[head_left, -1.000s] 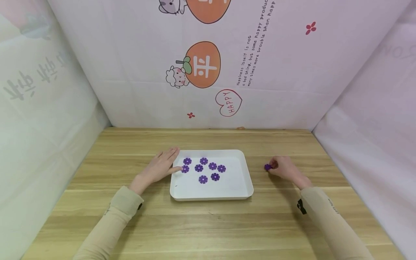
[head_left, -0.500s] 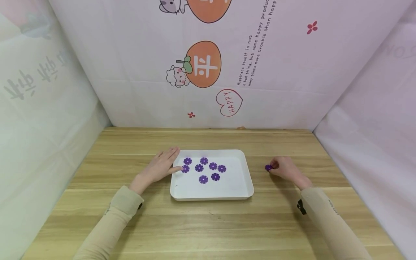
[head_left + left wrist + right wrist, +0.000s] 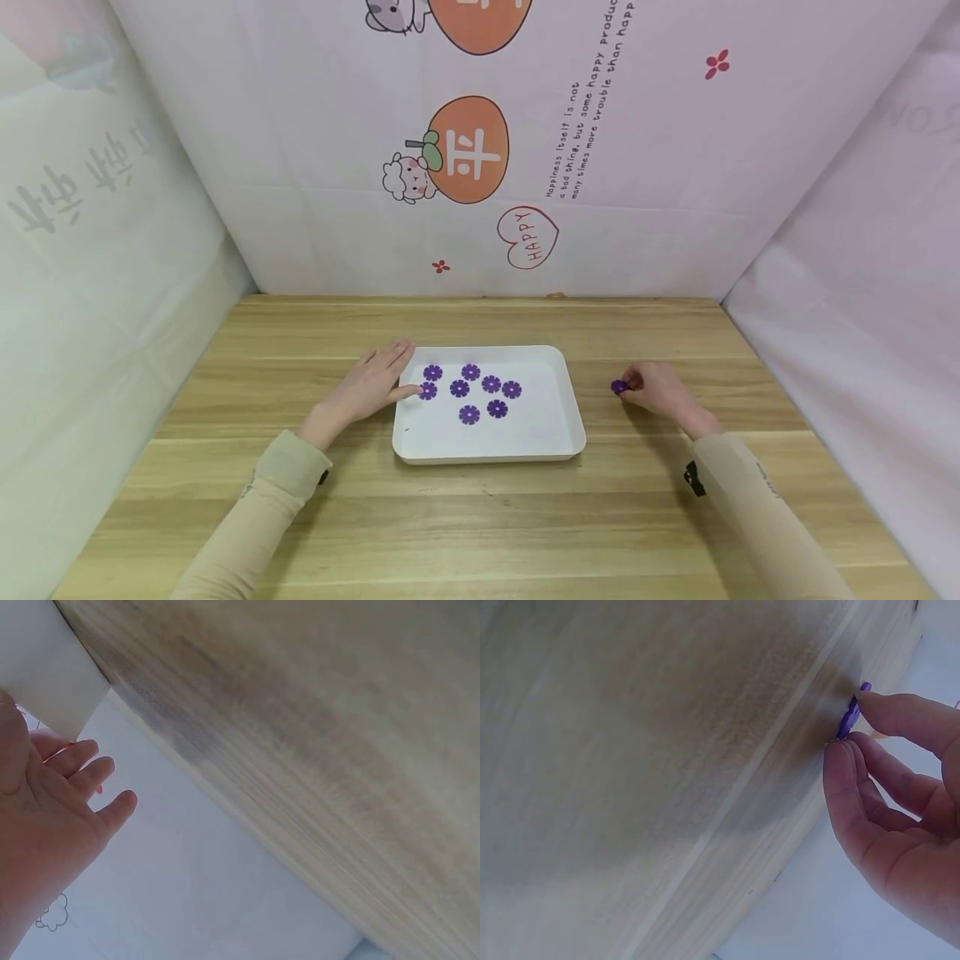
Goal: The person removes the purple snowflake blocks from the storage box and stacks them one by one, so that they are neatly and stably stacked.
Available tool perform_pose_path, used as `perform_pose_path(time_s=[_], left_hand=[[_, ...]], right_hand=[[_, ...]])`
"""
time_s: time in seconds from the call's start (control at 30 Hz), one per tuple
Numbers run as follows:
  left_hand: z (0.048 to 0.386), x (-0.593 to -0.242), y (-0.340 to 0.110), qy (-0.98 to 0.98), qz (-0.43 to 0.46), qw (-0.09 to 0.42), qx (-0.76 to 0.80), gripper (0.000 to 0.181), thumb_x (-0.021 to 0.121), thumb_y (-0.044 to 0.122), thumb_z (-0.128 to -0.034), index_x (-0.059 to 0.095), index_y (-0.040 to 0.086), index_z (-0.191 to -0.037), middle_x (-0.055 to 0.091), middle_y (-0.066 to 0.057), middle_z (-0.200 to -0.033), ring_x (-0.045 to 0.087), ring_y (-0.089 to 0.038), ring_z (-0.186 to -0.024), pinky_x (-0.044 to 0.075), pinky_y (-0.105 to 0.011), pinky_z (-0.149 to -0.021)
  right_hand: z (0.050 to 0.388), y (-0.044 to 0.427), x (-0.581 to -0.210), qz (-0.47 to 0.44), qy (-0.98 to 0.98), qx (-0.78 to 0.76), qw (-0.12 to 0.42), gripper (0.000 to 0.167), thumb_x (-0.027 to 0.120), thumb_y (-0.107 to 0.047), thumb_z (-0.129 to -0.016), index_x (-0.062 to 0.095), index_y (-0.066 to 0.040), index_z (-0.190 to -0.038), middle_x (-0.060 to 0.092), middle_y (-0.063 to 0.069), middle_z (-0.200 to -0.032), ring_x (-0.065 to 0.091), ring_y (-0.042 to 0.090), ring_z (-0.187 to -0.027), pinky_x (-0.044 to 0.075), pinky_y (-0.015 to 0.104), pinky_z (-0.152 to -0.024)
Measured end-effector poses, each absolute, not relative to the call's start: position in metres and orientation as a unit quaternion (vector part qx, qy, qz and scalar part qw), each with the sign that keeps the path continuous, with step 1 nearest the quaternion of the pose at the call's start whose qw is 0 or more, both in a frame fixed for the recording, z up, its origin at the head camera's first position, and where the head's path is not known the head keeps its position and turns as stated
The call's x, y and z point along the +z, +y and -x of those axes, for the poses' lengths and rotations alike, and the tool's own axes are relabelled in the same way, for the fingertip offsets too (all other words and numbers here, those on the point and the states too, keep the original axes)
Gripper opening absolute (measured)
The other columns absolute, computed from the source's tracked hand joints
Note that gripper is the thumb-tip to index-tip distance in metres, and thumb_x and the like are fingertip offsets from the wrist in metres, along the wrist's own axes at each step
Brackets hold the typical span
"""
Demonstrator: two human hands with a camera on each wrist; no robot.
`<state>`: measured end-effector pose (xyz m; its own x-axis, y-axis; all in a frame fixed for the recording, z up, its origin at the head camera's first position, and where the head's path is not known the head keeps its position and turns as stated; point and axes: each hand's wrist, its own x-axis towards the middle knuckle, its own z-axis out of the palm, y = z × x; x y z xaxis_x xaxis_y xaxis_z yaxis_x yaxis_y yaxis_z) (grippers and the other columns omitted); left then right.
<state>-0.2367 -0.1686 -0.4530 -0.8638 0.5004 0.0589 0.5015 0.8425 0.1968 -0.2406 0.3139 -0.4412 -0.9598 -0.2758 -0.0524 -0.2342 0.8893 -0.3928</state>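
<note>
Right hand (image 3: 658, 389): thumb and fingertips pinch one purple notched disc; remaining fingers curled.
Held disc (image 3: 618, 387): right of the tray, low over the desk (image 3: 465, 533); in the right wrist view it stands tilted in the pinch. Contact with the wood: cannot tell.
Left hand (image 3: 365, 385): grasping nothing; fingers extended, fingertips at the tray's far left corner, thumb reaching over the left wall beside a disc. Thumb contact with that disc: cannot tell.
White tray (image 3: 540, 442): shallow, rounded corners, on the desk between the hands.
Loose discs (image 3: 459, 388): eight, purple, notched, lying in the tray, mostly toward its far and left parts; near right part bare.
Sleeves (image 3: 262, 492): beige, both arms; black strap (image 3: 695, 478) at the right cuff.
Backdrop (image 3: 637, 250): white printed sheet behind the desk; orange fruit, red heart outline, lettering.
</note>
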Motion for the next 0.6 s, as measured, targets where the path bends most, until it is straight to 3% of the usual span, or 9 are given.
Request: perform_pose_path(time_s=[0.37, 0.6], left_hand=[[0.2361, -0.4536, -0.1682, -0.96, 0.26, 0.0, -0.104, 0.083, 0.051, 0.053, -0.0989, 0.025, -0.002, -0.155, 0.027, -0.019, -0.162, 0.027, -0.037, -0.151, 0.024, -0.061, -0.122], [0.2362, -0.4537, -0.1678, -0.96, 0.259, 0.001, -0.109, 0.083, 0.052, 0.053, -0.0986, 0.025, -0.002, -0.155, 0.028, -0.019, -0.162, 0.027, -0.038, -0.151, 0.025, -0.061, -0.122]], right_hand=[[0.2384, 0.3155, -0.4417, 0.122, 0.969, -0.208, 0.05, 0.024, 0.071, -0.005, -0.085, 0.065, 0.01, -0.103, 0.07, 0.023, -0.096, 0.067, 0.031, -0.088, 0.06, 0.046, -0.082], [0.2339, 0.3062, -0.433, 0.13, 0.97, -0.203, 0.015, 0.027, 0.071, -0.007, -0.087, 0.065, 0.011, -0.106, 0.07, 0.025, -0.098, 0.067, 0.034, -0.089, 0.059, 0.048, -0.082]])
